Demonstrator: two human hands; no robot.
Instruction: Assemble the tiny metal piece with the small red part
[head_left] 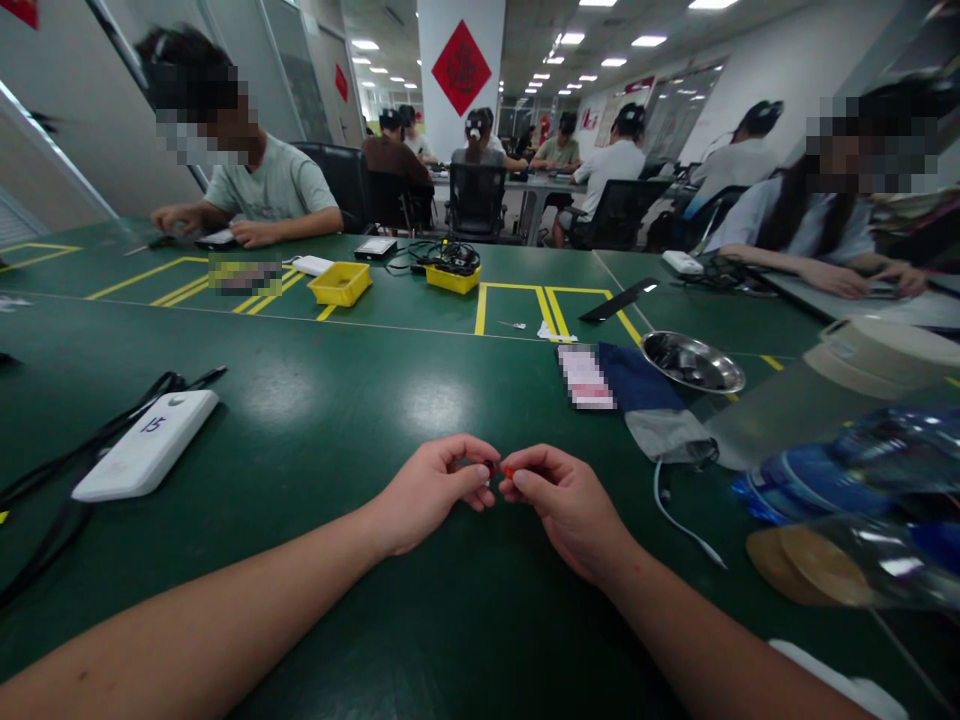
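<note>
My left hand [435,490] and my right hand [562,505] meet just above the green table [360,400], fingertips together. Both pinch a tiny red and dark part [499,470] between thumb and forefinger. The part is too small to name. Both forearms rest on the table's near side.
A white power bank [146,445] with black cables lies at the left. A steel bowl [694,362], a dark blue cloth [630,378], a white cable [679,520] and plastic bottles [840,480] sit at the right. Two yellow trays [340,283] stand farther back. Other people work at the table's far edge.
</note>
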